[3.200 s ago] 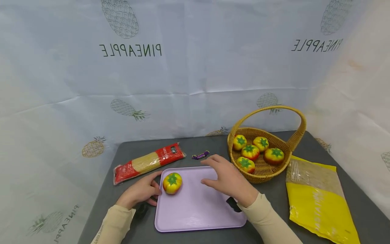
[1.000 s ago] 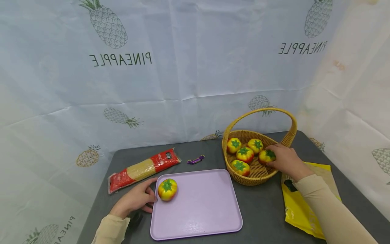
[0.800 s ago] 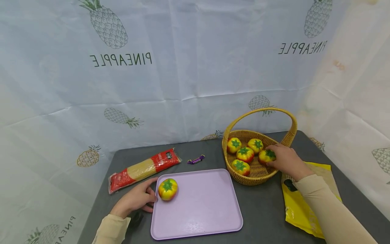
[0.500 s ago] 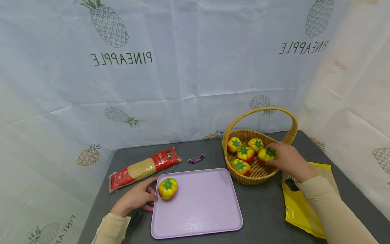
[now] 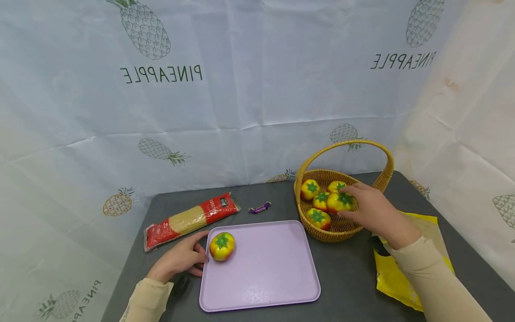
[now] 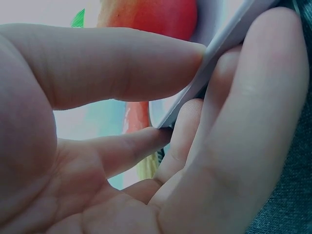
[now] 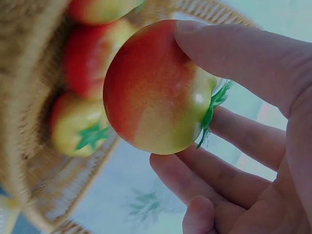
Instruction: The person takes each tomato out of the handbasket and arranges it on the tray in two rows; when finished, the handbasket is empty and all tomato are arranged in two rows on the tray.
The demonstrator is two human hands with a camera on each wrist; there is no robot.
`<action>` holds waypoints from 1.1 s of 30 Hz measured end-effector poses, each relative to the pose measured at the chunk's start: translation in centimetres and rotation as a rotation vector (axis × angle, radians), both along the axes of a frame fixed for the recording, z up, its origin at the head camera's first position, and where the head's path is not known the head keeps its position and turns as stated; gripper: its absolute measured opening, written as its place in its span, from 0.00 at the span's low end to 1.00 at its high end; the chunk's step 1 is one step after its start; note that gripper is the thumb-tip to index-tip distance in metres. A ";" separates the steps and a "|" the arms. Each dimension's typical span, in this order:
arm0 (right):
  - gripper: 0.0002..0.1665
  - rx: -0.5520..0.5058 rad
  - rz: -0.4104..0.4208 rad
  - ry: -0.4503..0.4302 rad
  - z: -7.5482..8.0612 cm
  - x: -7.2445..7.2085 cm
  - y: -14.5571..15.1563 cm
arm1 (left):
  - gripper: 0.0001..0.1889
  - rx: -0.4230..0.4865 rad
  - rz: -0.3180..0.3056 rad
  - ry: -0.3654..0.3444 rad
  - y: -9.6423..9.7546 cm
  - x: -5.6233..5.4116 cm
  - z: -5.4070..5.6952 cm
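My right hand (image 5: 376, 213) pinches a yellow-red tomato (image 5: 339, 203) with a green leafy top between thumb and fingertips. In the right wrist view the tomato (image 7: 151, 90) shows in front of several others inside the wicker basket (image 5: 298, 197). At the lilac tray's (image 5: 261, 268) left edge is my left hand (image 5: 181, 257). The left wrist view shows its thumb (image 6: 146, 63) on the rim and other fingers under it, gripping the tray. One tomato (image 5: 221, 246) sits on the tray in the far left corner.
Behind the tray lie a red-ended pack of noodles (image 5: 191, 220) and a small purple-wrapped candy (image 5: 259, 207). A yellow bag (image 5: 396, 284) lies at the right, partly under my right forearm. The basket's tall handle (image 5: 348, 142) arches over its tomatoes. A printed cloth (image 5: 257, 89) hangs behind the table.
My right hand moved from over the tray to the basket, took hold of the rightmost tomato, and has lifted it a little and leftward. The left hand stays at the tray's edge.
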State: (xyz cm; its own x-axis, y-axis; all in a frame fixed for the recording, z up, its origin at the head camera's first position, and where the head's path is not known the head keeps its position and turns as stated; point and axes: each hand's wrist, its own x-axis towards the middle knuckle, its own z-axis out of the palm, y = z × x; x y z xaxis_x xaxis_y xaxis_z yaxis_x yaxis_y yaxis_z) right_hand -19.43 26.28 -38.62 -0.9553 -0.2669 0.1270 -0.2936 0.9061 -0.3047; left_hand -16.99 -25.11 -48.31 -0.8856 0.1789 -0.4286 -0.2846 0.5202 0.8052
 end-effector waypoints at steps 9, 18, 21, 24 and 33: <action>0.35 -0.060 0.084 0.085 1.0 1.0 -5.4 | 0.44 -0.013 0.015 0.008 0.0 0.0 0.0; 0.34 -0.133 0.155 0.051 -0.5 1.1 -11.5 | 0.43 -0.009 0.028 0.014 0.2 0.2 0.1; 0.34 -0.143 0.160 0.031 -1.8 1.2 -13.5 | 0.43 -0.004 0.025 0.014 0.1 0.2 0.2; 0.34 -0.149 0.147 0.002 -2.9 1.3 -15.4 | 0.43 -0.006 0.027 0.010 0.1 0.2 0.2; 0.33 -0.174 0.161 -0.049 -5.2 1.6 -18.6 | 0.43 -0.001 0.035 0.010 0.1 0.1 0.1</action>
